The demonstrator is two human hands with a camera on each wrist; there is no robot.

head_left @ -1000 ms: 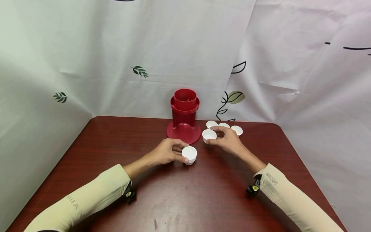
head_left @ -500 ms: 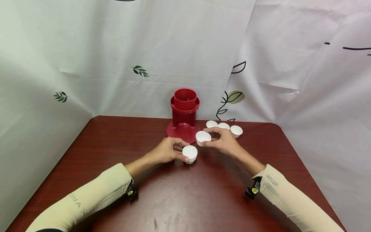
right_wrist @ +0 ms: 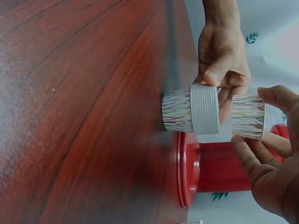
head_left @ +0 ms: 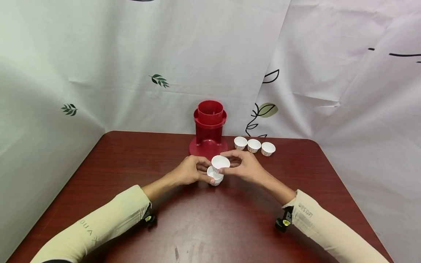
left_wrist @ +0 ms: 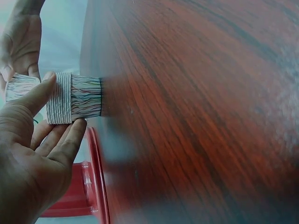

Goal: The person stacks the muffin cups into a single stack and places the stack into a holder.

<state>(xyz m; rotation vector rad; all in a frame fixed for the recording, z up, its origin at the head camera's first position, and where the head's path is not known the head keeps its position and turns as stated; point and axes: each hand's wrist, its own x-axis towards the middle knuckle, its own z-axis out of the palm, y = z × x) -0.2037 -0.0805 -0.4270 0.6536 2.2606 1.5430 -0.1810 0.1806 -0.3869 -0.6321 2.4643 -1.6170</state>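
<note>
A single white cup, mouth up, hangs just above the stack of cups, a clear gap between them in the right wrist view. The right hand has it pinched, thumb one side, fingers the other! Below, the left hand grips the stack, thumb and fingertips near the rim, its base apparently on the table. Delicate stuff: come in off-centre and the cup's base could catch that rim and tip the lot; squeeze too hard and those thin walls might buckle. Left fingertips so near the rim could get in the way, too. Close behind, the red stand, and a stray knuckle could knock it. Off to the right, three more cups sit in a row
</note>
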